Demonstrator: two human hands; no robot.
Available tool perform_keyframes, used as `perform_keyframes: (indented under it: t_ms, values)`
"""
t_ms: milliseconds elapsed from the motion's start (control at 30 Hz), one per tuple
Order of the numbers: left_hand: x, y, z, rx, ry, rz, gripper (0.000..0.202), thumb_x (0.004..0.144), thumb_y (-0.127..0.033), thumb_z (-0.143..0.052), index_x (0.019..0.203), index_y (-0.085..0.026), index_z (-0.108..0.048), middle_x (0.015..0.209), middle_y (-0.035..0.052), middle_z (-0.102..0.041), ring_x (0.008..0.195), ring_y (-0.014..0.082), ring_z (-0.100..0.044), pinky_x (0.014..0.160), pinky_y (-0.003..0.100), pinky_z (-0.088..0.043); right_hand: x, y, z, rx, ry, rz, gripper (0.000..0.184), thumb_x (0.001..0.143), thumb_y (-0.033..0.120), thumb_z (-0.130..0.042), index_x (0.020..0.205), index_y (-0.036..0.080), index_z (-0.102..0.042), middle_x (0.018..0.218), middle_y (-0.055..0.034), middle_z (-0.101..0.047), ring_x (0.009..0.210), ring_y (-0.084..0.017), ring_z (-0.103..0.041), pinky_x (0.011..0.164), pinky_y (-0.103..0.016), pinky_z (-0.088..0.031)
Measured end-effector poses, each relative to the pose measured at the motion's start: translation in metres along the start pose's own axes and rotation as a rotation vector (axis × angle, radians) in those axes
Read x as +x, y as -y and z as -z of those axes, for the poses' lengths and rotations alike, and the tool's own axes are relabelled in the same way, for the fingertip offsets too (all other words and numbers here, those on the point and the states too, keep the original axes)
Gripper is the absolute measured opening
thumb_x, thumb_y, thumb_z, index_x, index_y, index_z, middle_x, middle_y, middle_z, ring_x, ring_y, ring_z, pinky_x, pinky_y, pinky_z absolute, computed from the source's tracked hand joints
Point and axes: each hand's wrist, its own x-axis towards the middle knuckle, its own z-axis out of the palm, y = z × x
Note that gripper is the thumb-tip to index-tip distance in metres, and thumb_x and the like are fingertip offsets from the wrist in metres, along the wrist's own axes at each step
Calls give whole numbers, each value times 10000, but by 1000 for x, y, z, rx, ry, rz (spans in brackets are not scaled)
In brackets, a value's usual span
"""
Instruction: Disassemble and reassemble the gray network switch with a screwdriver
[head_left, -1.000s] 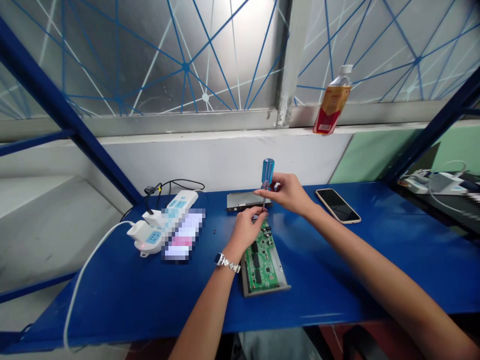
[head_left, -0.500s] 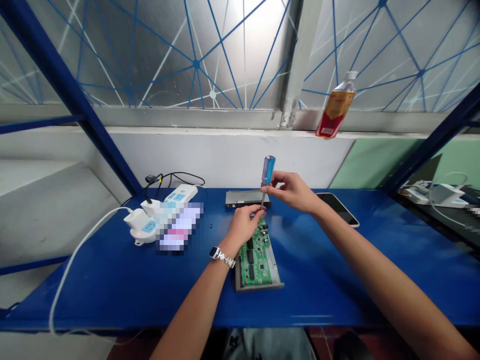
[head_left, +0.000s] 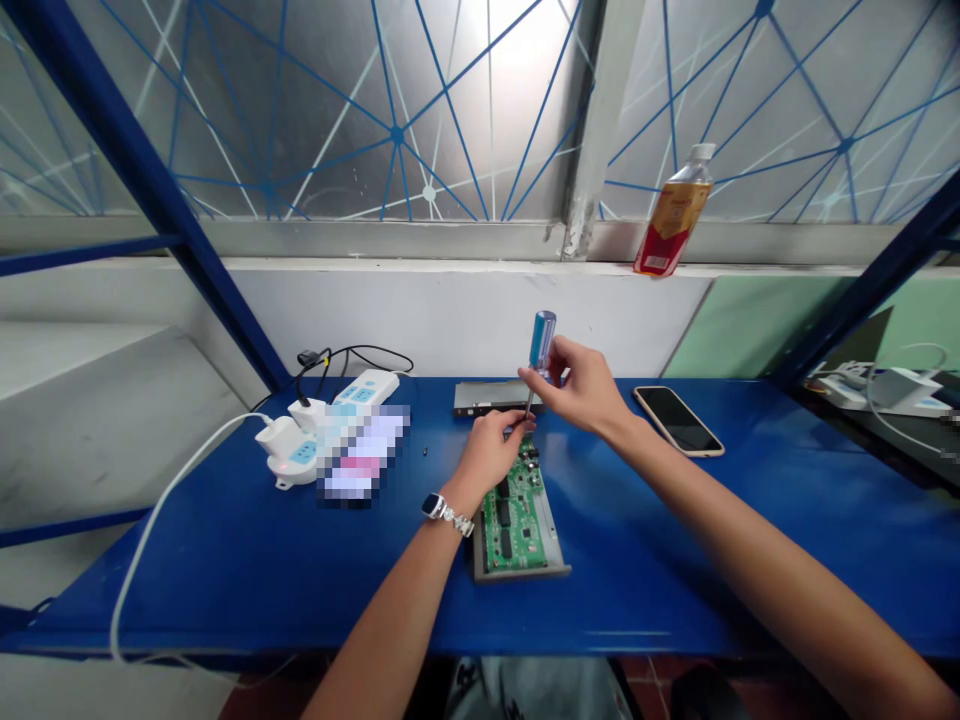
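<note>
My right hand (head_left: 581, 388) is closed around the lower end of a screwdriver (head_left: 542, 340) with a blue and clear handle. The screwdriver stands nearly upright, shaft down, over the far end of a green circuit board (head_left: 517, 520). That board lies in a grey metal tray (head_left: 553, 545) on the blue table. My left hand (head_left: 491, 450), with a watch and a bracelet at the wrist, rests over the board's far left part. Its thumb and fingers pinch together beside the screwdriver's tip; what lies between them is hidden.
Behind the board is a flat metal cover (head_left: 487, 397). A white power strip (head_left: 371, 385) with plugs and cables stands left, beside a blurred-out flat object (head_left: 367, 455). One tiny dark piece (head_left: 425, 452) lies nearby. At right is a phone (head_left: 679, 420); a drink bottle (head_left: 675, 215) stands on the sill.
The screwdriver's handle has turned, its blue side now facing left. My right thumb and fingers have shifted around it. My left hand holds its place at the tip.
</note>
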Motion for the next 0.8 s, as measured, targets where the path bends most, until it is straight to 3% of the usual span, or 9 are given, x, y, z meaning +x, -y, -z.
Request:
perform_keyframes:
  t_ms: [100,167,333,467,600,700,800]
  values:
    - [0,0,0,4,6,-6,254,976,-288,-576,1094,-244,-797,1050,61,-800,994,244,-737,947,353,-550,5,-3,11,115,293,66,288,949,476,-587,958,196,-659,775,-33,-666,639,-160,-552,612,-309,-408]
    - [-1,0,0,11,9,-13,249,974,-284,-578,1088,-247,-796,1045,57,-801,995,243,-736,937,343,-551,6,-5,17,125,379,95,352,991,491,-519,925,189,-688,770,-32,-670,651,-157,-552,610,-302,-404]
    - [-2,1,0,39,-3,-3,245,967,-287,-589,1095,-265,-796,1048,54,-793,990,241,-728,926,341,-553,1,-8,14,10,237,100,464,970,574,-553,716,193,-629,618,-4,-566,577,-136,-477,553,-295,-332]
    - [-2,2,-2,61,-16,0,243,965,-299,-596,1092,-272,-801,1036,59,-790,977,240,-727,920,337,-551,-3,-9,6,-11,149,107,476,956,564,-589,658,193,-584,601,-4,-554,551,-126,-462,550,-302,-326]
    - [-2,2,-1,90,-18,-3,253,969,-312,-589,1104,-261,-797,1018,68,-787,954,239,-724,887,331,-553,-3,-10,3,86,157,28,409,938,553,-621,779,183,-692,592,-8,-590,545,-139,-523,536,-297,-367]
    - [-2,2,-1,95,-22,4,253,963,-319,-596,1105,-259,-796,1006,70,-784,925,236,-721,853,326,-556,-3,-11,3,334,215,-70,375,898,535,-680,970,171,-731,700,-28,-675,582,-154,-608,555,-297,-463]
    - [-3,2,-3,49,-20,-6,251,965,-316,-589,1099,-251,-791,1021,65,-788,940,232,-722,858,322,-554,-2,-9,4,505,226,-134,380,834,498,-759,1006,161,-729,743,-37,-695,615,-160,-634,582,-311,-519]
